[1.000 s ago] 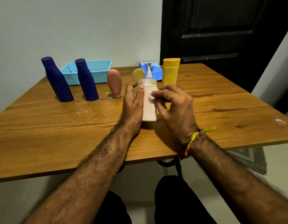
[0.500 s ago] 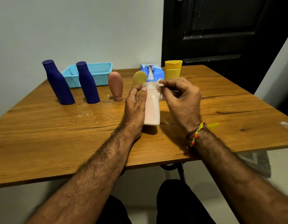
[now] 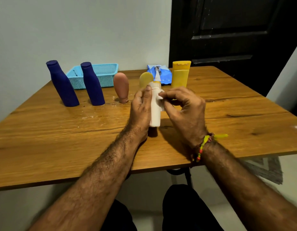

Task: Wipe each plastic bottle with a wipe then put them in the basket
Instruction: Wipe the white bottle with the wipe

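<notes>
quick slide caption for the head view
Left hand holds a white bottle upright while the right hand rubs it with a wipe.

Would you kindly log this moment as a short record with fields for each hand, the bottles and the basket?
left hand: left hand grips the white bottle, upright above the table
right hand: right hand pinches the wipe against the bottle's side
waiting bottles: two blue bottles, brown bottle, pale yellow bottle, yellow tube
basket: blue basket, no bottle visible inside
wipe pack: blue pack
</notes>
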